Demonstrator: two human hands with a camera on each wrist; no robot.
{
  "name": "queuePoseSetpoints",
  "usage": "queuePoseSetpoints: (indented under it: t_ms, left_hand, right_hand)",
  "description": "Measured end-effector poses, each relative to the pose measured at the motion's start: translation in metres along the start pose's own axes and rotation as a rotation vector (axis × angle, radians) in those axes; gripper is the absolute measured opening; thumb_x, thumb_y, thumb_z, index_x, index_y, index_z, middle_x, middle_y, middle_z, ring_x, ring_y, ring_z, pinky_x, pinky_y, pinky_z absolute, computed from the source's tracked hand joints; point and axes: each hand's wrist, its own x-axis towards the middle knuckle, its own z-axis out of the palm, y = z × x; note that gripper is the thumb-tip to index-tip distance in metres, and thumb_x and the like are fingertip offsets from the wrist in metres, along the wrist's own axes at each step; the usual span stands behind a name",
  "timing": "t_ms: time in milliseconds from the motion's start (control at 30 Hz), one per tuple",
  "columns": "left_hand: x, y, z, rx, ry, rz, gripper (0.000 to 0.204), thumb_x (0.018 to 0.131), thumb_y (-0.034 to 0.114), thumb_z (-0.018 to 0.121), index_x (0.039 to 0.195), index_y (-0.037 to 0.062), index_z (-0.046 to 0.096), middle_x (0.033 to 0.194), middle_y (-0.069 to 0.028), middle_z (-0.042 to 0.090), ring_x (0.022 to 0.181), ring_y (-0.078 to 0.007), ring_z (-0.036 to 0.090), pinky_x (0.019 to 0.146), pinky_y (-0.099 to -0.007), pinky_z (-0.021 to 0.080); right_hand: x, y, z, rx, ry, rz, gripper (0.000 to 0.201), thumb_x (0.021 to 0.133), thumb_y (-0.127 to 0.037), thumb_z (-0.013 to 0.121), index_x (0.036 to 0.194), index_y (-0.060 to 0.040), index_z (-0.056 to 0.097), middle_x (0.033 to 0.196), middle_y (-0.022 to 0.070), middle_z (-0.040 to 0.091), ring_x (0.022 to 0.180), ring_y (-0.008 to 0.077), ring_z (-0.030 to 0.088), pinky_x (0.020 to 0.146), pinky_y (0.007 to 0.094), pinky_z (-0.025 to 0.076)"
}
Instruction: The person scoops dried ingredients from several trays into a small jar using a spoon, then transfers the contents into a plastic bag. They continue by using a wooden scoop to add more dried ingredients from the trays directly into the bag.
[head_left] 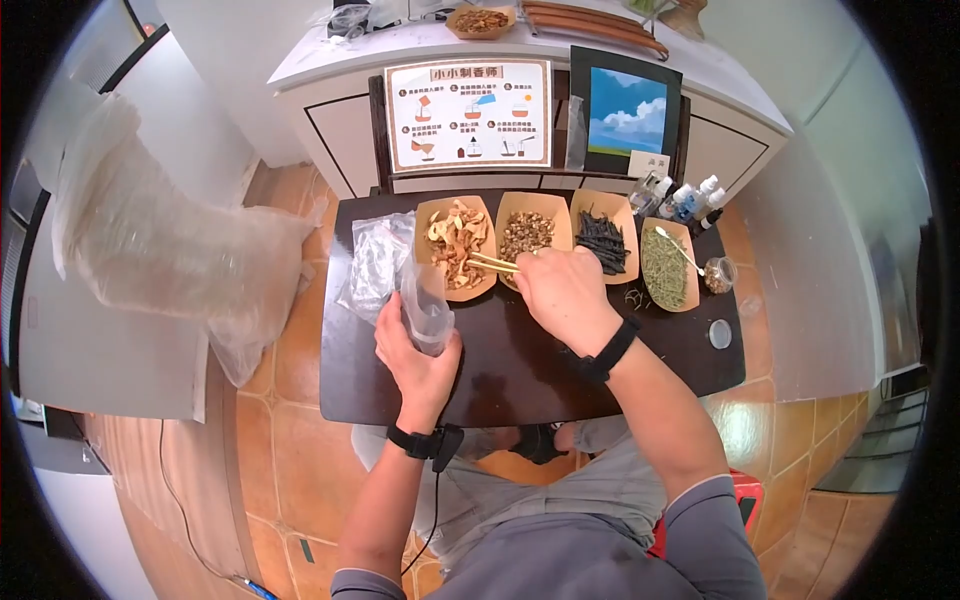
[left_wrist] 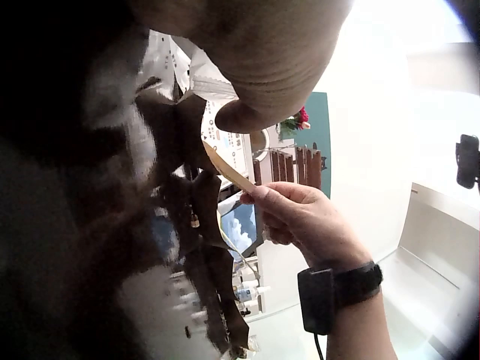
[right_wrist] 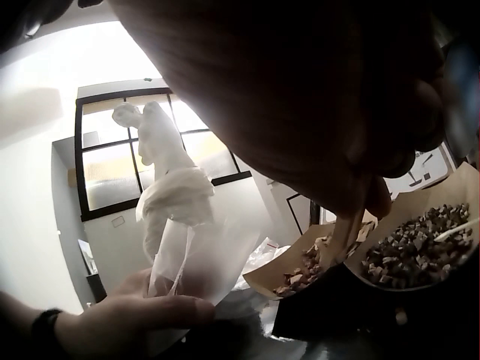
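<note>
The left hand (head_left: 415,370) holds a translucent bag (head_left: 428,312) upright near the table's left side, thumb and fingers around it; the right wrist view shows the bag (right_wrist: 196,262) standing up from that hand (right_wrist: 142,319). In the right hand (head_left: 565,295) are light wooden tongs (head_left: 492,263), pinched at one end, their tips over the paper tray of tan dried slices (head_left: 458,235). The left wrist view shows the right hand (left_wrist: 296,217) gripping the tongs (left_wrist: 229,169). Whether the tips hold a piece cannot be told.
Paper trays of brown bits (head_left: 528,232), dark sticks (head_left: 600,240) and green herb (head_left: 665,268) stand in a row to the right. Small bottles (head_left: 690,200), a jar (head_left: 718,274) and a lid (head_left: 719,334) lie beyond. Clear bags (head_left: 378,255) lie left; a printed sign (head_left: 468,115) stands behind.
</note>
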Motion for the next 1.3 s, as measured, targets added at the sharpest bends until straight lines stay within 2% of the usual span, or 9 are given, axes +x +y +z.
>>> queuePoseSetpoints:
  t_ms: [167,267,533,633,700,800,1067,1133,1300]
  left_hand:
    - [0.001,-0.003,0.001,0.002,-0.004,0.007,0.098,0.075,0.016,0.086,0.16,0.0022,0.04,0.152,-0.0205,0.05,0.145,-0.0403,0.044,0.122,-0.0535,0.029]
    - [0.0,-0.003,0.001,0.006,-0.001,0.011,0.098,0.075,0.015,0.086,0.161,0.0023,0.04,0.152,-0.0204,0.05,0.145,-0.0403,0.044,0.122,-0.0536,0.029]
    - [0.0,0.0,0.0,0.032,-0.007,0.013,0.098,0.076,0.014,0.086,0.161,0.0018,0.039,0.152,-0.0204,0.05,0.145,-0.0402,0.044,0.122,-0.0532,0.03]
    - [0.0,0.002,0.0,0.009,-0.005,0.0,0.098,0.076,0.014,0.086,0.161,0.0014,0.039,0.152,-0.0203,0.049,0.144,-0.0399,0.044,0.122,-0.053,0.03]
    - [0.001,0.005,-0.003,0.034,-0.001,0.005,0.093,0.08,0.011,0.084,0.16,-0.0011,0.039,0.152,-0.0204,0.05,0.142,-0.0394,0.047,0.121,-0.0511,0.035]
    - [0.0,0.0,0.0,-0.025,0.003,-0.015,0.098,0.076,0.013,0.086,0.161,0.0006,0.038,0.153,-0.0205,0.049,0.144,-0.0399,0.044,0.122,-0.0523,0.03]
    - [0.001,0.002,-0.001,-0.021,0.001,-0.004,0.099,0.076,0.012,0.086,0.161,0.0,0.037,0.154,-0.0204,0.048,0.144,-0.0401,0.044,0.122,-0.0521,0.03]
    - [0.0,0.001,-0.001,-0.019,0.004,-0.002,0.099,0.076,0.012,0.086,0.161,-0.0001,0.037,0.153,-0.0204,0.048,0.144,-0.0401,0.044,0.122,-0.0521,0.03]
    - [0.001,0.001,0.0,-0.025,0.009,0.016,0.098,0.075,0.012,0.086,0.16,0.0001,0.038,0.152,-0.0198,0.05,0.142,-0.0396,0.046,0.12,-0.0522,0.031]
  right_hand:
    - [-0.005,-0.004,-0.002,-0.022,-0.038,-0.001,0.022,0.096,-0.019,0.064,0.08,-0.0085,0.073,0.071,0.0122,0.073,0.069,0.031,0.074,0.067,0.0452,0.055]
    - [-0.009,-0.004,-0.003,-0.018,-0.114,0.022,0.023,0.098,-0.024,0.07,0.081,-0.0077,0.07,0.07,0.0098,0.069,0.07,0.0332,0.071,0.071,0.0467,0.053]
    - [-0.006,0.002,-0.007,0.028,0.026,0.009,0.024,0.099,-0.025,0.068,0.083,-0.0076,0.072,0.07,0.0121,0.072,0.068,0.0325,0.073,0.069,0.0458,0.055]
    - [-0.003,0.002,-0.007,0.075,-0.009,0.047,0.025,0.1,-0.026,0.068,0.083,-0.0067,0.072,0.072,0.0129,0.072,0.071,0.0338,0.073,0.071,0.0468,0.056]
    - [-0.001,-0.001,-0.005,0.128,0.005,0.055,0.025,0.099,-0.026,0.069,0.084,-0.0065,0.072,0.073,0.0127,0.072,0.071,0.0341,0.073,0.072,0.0467,0.056]
    - [0.002,-0.007,0.004,0.168,0.041,0.05,0.024,0.099,-0.026,0.069,0.086,-0.0065,0.072,0.075,0.0122,0.073,0.073,0.0343,0.073,0.073,0.0466,0.056]
    - [0.009,-0.012,0.018,0.085,0.053,0.006,0.021,0.099,-0.026,0.07,0.089,-0.0073,0.072,0.076,0.0121,0.073,0.074,0.0341,0.074,0.073,0.0471,0.057]
    - [0.008,-0.012,0.017,0.128,-0.013,0.048,0.022,0.1,-0.026,0.069,0.089,-0.0067,0.071,0.077,0.0136,0.073,0.075,0.0356,0.074,0.072,0.0486,0.057]
    - [0.001,-0.005,0.01,0.244,-0.004,0.154,0.024,0.101,-0.026,0.067,0.088,-0.0062,0.067,0.078,0.015,0.072,0.076,0.039,0.073,0.071,0.0513,0.057]
